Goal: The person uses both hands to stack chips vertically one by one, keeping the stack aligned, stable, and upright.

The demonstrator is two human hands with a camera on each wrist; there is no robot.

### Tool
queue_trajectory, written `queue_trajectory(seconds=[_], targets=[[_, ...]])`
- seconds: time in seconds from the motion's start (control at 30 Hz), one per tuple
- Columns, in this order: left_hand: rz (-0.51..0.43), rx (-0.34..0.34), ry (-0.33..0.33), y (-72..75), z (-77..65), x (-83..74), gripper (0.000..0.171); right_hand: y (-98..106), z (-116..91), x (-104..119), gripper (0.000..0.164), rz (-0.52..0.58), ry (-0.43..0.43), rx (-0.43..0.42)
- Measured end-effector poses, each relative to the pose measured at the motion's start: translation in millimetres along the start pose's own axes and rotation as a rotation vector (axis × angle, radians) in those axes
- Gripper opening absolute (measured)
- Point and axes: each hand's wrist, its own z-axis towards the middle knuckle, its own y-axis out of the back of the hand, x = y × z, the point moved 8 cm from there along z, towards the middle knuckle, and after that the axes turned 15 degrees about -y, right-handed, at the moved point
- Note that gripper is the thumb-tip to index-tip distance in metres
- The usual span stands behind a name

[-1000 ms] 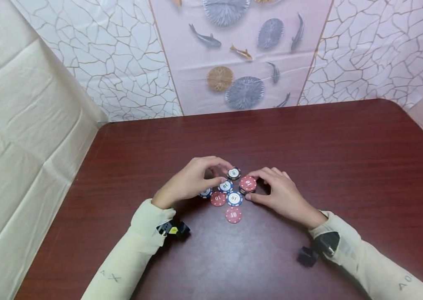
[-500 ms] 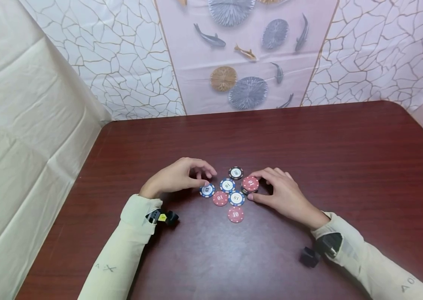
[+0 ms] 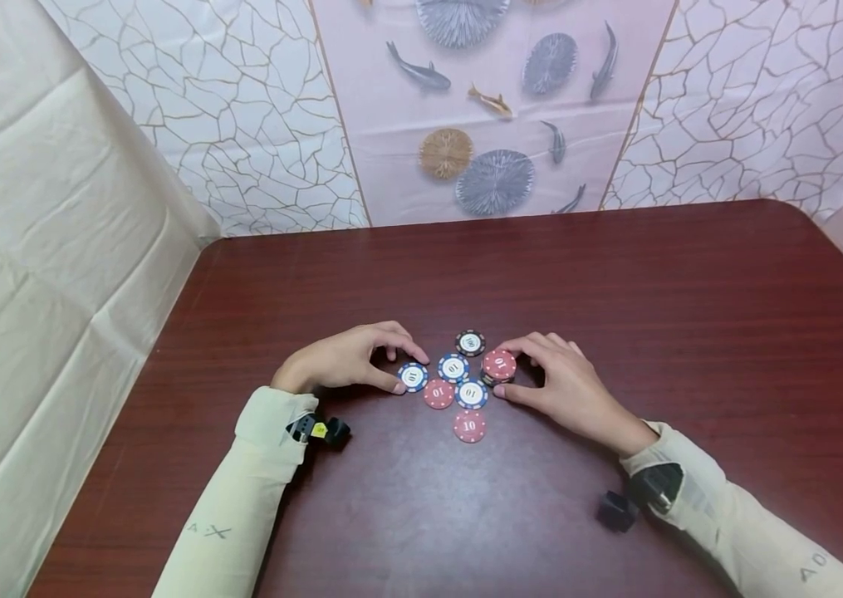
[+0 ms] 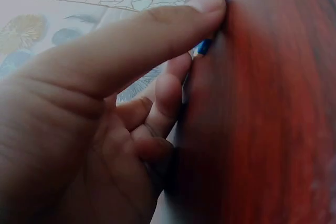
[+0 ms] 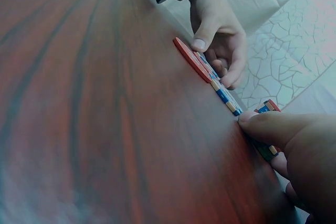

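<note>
On the table, my left hand (image 3: 346,359) has thumb and index finger at opposite edges of the leftmost blue-and-white poker chip (image 3: 413,377), gripping it where it lies flat. My right hand (image 3: 561,382) holds a short stack of poker chips (image 3: 499,366) with a red one on top, thumb at the near side and fingers at the far side. Between the hands lie two more blue chips, one (image 3: 453,368) behind the other (image 3: 471,394). A red chip (image 3: 438,394) sits beside them, and another red chip (image 3: 469,426) lies nearest me. A black chip (image 3: 470,342) is farthest back.
The dark red wooden table (image 3: 421,515) spreads around the chips. Behind it hangs a patterned cloth (image 3: 242,124), with a plain pale cloth (image 3: 32,332) along the left side. Each wrist wears a strapped black camera, such as the left wrist camera (image 3: 337,433).
My left hand has moved left, away from the black and blue chips, and its fingers have come around the leftmost blue chip. My right hand stays at the stack.
</note>
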Motion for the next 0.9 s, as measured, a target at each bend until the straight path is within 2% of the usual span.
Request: queue_trajectory(seconds=[0.47,0.9], targets=[[-0.019,-0.029,0.0,-0.1,0.6,-1.3,0.038,-0.3,-1.7,0.4,0.047,0.003,0.001,-0.001],[0.063,-0.029,0.015,0.4,4.3,-6.1,0.034,0.1,-2.0,0.1,0.047,0.004,0.008,-0.008]])
